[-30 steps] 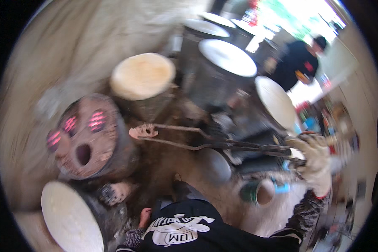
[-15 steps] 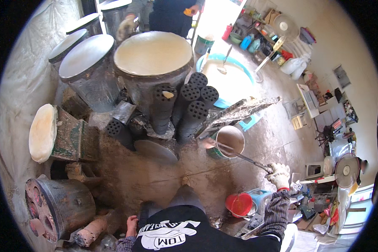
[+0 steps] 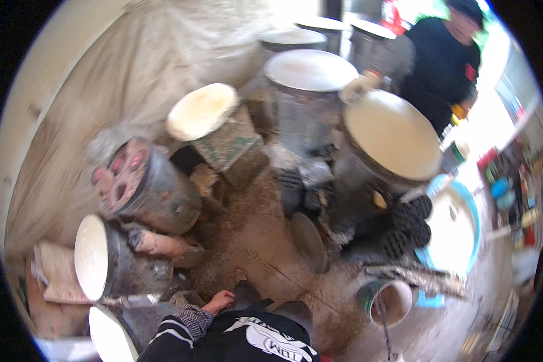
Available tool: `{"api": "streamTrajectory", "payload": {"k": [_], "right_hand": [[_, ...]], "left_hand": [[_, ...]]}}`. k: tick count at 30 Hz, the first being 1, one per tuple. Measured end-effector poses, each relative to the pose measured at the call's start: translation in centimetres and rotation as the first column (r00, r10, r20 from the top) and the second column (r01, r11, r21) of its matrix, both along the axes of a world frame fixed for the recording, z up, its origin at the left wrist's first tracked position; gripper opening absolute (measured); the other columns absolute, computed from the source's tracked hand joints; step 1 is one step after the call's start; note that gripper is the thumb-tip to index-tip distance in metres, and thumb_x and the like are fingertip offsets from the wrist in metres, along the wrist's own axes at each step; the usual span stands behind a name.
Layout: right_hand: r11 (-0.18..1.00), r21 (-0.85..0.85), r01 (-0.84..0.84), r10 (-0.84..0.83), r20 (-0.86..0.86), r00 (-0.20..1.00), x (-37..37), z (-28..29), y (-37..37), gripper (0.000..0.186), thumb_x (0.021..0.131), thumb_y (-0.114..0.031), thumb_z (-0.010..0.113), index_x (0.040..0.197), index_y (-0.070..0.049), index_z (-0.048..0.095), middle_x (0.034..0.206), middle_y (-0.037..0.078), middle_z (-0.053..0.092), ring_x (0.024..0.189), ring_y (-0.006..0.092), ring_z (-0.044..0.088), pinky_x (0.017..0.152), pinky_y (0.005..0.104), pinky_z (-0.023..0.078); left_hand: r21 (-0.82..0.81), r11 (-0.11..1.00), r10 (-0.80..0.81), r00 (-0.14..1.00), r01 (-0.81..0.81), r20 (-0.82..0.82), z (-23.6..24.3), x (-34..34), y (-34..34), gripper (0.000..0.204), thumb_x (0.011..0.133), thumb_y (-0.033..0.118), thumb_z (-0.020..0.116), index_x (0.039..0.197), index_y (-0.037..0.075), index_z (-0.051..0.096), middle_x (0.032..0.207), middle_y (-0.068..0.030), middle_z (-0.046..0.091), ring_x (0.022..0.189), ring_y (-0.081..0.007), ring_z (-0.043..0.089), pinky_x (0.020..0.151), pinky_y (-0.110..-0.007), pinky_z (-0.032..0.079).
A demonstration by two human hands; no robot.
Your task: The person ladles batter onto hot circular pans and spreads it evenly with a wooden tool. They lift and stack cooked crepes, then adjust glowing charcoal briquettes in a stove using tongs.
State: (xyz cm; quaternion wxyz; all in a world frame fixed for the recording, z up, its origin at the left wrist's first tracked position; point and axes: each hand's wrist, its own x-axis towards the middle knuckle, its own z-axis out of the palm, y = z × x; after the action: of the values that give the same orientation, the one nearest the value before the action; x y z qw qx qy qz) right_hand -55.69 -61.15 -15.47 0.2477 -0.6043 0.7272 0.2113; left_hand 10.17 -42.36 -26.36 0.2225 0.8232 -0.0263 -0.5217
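My left hand (image 3: 219, 300) hangs low by my black printed top, bare below a striped cuff, with nothing in it and the fingers loosely curled. It is nearest to grey rubble and a drum lying on its side with a white lid (image 3: 93, 256). Beyond that, a round stove (image 3: 140, 184) shows glowing pink holes in its top. My right hand is out of sight. A thin metal rod (image 3: 384, 329) runs from the lower edge into a small bucket (image 3: 387, 300).
Tall metal drums with white lids (image 3: 311, 69) (image 3: 392, 136) stand at the back. Black honeycomb briquettes (image 3: 411, 224) lie beside a blue basin (image 3: 472, 208). A person in black (image 3: 443, 57) stands at the far right. Dusty brown floor (image 3: 256, 241) lies ahead of me.
The view has swung back leftward, so the glowing stove is in sight again. My gloved right hand, seen earlier with long tongs, has left the picture.
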Motion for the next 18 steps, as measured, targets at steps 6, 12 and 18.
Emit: {"api": "streamTrajectory", "payload": {"k": [6,12,18], "right_hand": [[0.908,-0.203,-0.368,0.420,0.435,0.796,26.0,18.5,-9.8,0.050,0.071,-0.010,0.070,0.120,-0.009,0.062,0.110,0.017,0.064,0.103,0.0346,0.060,0.091,0.0435,0.047],[0.333,-0.696,-0.636,0.938,0.176,0.298,54.3,25.2,-16.2,0.075,0.046,-0.024,0.085,0.117,-0.012,0.064,0.107,0.014,0.064,0.111,0.0366,0.053,0.099,0.0463,0.036],[-0.107,-0.764,-0.636,0.989,-0.145,0.007,80.5,32.6,-13.9,0.074,0.062,-0.030,0.085,0.130,-0.019,0.055,0.124,0.017,0.058,0.123,0.0366,0.048,0.108,0.0485,0.031]], "left_hand": [[-0.154,0.972,0.162,0.982,-0.176,-0.095,-5.3,-0.1,2.0,0.029,0.080,0.010,0.066,0.109,0.005,0.064,0.087,-0.0059,0.066,0.069,-0.0135,0.061,0.060,-0.028,0.050],[-0.289,0.776,0.561,0.823,-0.560,-0.088,-5.1,5.1,8.0,0.029,0.079,0.010,0.064,0.107,0.004,0.064,0.089,-0.0077,0.066,0.072,-0.0136,0.062,0.060,-0.028,0.049],[-0.465,0.701,0.565,0.819,-0.542,-0.101,-10.9,5.2,16.6,0.019,0.079,0.013,0.065,0.095,0.003,0.068,0.071,-0.0074,0.064,0.062,-0.0147,0.061,0.055,-0.029,0.049]]}}
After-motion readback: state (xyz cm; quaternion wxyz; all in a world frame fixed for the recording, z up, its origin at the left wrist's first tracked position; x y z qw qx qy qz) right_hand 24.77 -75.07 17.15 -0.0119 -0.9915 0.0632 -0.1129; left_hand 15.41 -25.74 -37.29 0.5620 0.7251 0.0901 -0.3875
